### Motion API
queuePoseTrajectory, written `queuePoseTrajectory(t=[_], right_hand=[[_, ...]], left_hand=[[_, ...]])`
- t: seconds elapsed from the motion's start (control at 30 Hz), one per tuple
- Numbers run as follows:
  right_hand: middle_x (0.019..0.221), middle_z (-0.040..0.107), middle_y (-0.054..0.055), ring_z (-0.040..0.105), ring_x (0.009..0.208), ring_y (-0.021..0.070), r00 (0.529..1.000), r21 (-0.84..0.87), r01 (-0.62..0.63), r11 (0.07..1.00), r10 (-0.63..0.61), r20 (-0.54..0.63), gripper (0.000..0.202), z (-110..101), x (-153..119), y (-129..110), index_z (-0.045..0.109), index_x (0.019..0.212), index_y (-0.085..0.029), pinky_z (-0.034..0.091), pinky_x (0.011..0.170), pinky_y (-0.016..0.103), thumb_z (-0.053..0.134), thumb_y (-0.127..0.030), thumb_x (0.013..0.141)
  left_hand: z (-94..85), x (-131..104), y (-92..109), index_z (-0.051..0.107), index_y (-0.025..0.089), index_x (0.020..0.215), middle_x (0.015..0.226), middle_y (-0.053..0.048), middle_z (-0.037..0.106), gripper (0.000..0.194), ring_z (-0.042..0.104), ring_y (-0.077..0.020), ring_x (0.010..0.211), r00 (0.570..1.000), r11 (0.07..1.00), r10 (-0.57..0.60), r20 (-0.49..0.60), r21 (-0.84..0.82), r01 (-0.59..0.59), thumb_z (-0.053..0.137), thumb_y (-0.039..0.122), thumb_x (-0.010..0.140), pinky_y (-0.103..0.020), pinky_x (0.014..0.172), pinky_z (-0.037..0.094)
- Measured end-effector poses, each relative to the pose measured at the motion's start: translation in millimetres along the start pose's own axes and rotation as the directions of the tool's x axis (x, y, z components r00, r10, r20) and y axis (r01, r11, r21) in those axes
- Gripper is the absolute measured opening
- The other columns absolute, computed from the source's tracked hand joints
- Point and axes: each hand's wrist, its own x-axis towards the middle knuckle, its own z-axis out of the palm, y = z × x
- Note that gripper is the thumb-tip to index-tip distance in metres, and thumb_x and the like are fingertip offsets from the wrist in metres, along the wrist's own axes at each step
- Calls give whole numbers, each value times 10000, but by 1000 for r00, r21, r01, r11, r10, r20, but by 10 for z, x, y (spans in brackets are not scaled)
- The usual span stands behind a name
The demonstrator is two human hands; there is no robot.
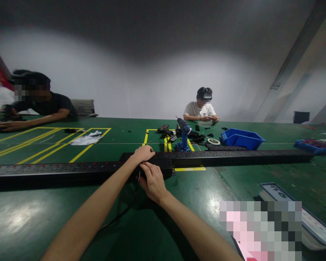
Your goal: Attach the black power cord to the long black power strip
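A long black power strip (220,158) with rows of sockets and red dots lies across the table. At its middle is a wider black box section (167,165). My left hand (143,153) rests over the top of this section, fingers bent and closed on it. Just in front, my right hand (154,179) grips the near side with curled fingers, its thumb low beside a black cable (136,194). The cable runs from under my hands down toward my left forearm. My fingers hide the spot where it meets the box.
Behind the strip stand a blue cordless drill (184,134), a second drill (165,129), a tape roll (213,141) and a blue bin (241,138). White gloves (87,139) lie left. Another blue tray (316,145) and a boxed phone (301,214) are right. Two people sit across the green table.
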Motion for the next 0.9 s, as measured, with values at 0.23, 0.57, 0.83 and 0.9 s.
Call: queuePoseTrajectory(t=[0.23, 0.57, 0.83, 0.9], right_hand=[[1268, 566, 112, 492, 1205, 242, 997, 33, -21, 999, 23, -73, 357, 58, 92, -13, 520, 1275, -193, 410, 993, 405, 516, -307, 936], [1149, 642, 93, 573, 1089, 227, 997, 48, 26, 998, -22, -74, 246, 1, 157, 23, 598, 1160, -213, 444, 956, 401, 501, -287, 946], [1285, 580, 104, 552, 1126, 229, 997, -13, 61, 998, -60, 50, 322, -82, 9, -23, 536, 1261, -210, 403, 954, 415, 453, -204, 950], [1305, 568, 94, 538, 1141, 231, 996, 1, 47, 999, -47, 70, 346, -116, -10, -32, 517, 1283, -219, 400, 945, 414, 456, -191, 944]], left_hand=[[-26, -18, 18, 745, 245, 943, 985, -122, 727, 335, 659, -278, 918, 1000, 1000, -8, 4, 4, 8, 541, 464, 792, -375, 823, 487], [-32, -77, 62, 733, 224, 954, 1001, -128, 719, 397, 650, -270, 948, 999, 1000, -8, -33, 24, 9, 453, 491, 865, -368, 831, 477], [-12, -184, 120, 717, 215, 996, 1025, -132, 708, 413, 635, -296, 990, 998, 1000, -14, -68, 14, 15, 404, 469, 903, -401, 857, 467], [-13, -192, 129, 717, 212, 980, 1014, -131, 709, 425, 637, -293, 986, 997, 1000, -27, -74, 11, 28, 392, 476, 909, -396, 852, 468]])
